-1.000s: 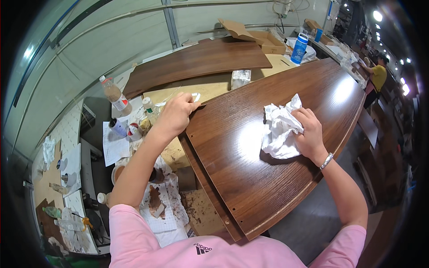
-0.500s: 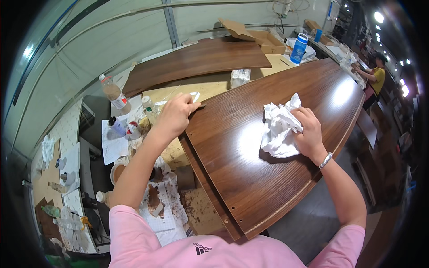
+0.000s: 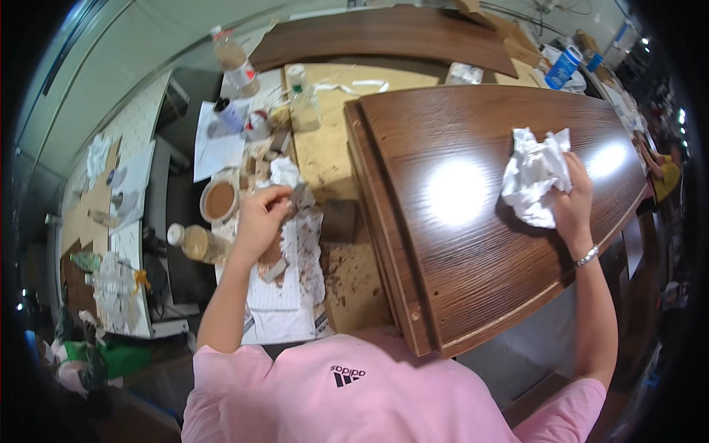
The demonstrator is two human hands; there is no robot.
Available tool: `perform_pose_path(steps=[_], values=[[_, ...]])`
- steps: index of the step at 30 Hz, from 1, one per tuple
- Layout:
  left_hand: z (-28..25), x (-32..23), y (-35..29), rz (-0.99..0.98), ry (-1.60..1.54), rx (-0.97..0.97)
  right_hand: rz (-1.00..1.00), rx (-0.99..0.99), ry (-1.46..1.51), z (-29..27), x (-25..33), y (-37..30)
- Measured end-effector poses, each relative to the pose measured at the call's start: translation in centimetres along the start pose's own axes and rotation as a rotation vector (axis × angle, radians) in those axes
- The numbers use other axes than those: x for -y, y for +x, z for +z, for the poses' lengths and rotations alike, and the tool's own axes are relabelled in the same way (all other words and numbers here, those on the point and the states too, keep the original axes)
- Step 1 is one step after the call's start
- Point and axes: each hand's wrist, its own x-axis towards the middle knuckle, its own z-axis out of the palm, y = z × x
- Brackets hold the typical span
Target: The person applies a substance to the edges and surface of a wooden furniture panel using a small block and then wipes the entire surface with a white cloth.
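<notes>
In the head view, the right hand (image 3: pixel 574 193) has its fingers curled closed on the right side of a crumpled white cloth (image 3: pixel 533 173), which bunches out to their left. Beneath cloth and fingers lies a brown wood-grain panel (image 3: pixel 487 273), extending left of and below them. The left hand (image 3: pixel 258 225) is off the panel, its fingers bent with the tips near the thumb; a small grey piece (image 3: pixel 297 195) shows at the fingertips, but whether they hold it I cannot tell.

Below the left fingers are a beige block (image 3: pixel 275 271) and a stained white paper (image 3: pixel 275 299); to their left, a tub of brown paste (image 3: pixel 219 201) and a white-capped bottle (image 3: pixel 199 244). A dark square block (image 3: pixel 340 220) stands between those fingers and the panel.
</notes>
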Motion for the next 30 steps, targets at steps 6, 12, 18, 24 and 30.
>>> perform_pose_path(steps=[6,12,18,24,30], values=[[5.7,5.7,-9.4,-0.31,0.009,0.237,0.007,0.023,0.008,0.9,-1.0,0.2],[6.0,-0.1,-6.8,-0.044,-0.199,-0.002,0.01,0.033,0.026,0.9,-0.9,-0.1],[3.2,-8.1,-4.3,0.051,-0.849,-0.039,0.28,-0.08,0.314,0.6,0.4,0.3],[3.0,-13.5,-2.1,0.188,-0.905,0.064,0.264,-0.043,0.691,1.6,10.0,1.9],[8.6,-20.6,-1.0,0.833,-0.195,0.234,0.364,0.198,1.411,2.7,14.5,0.2]])
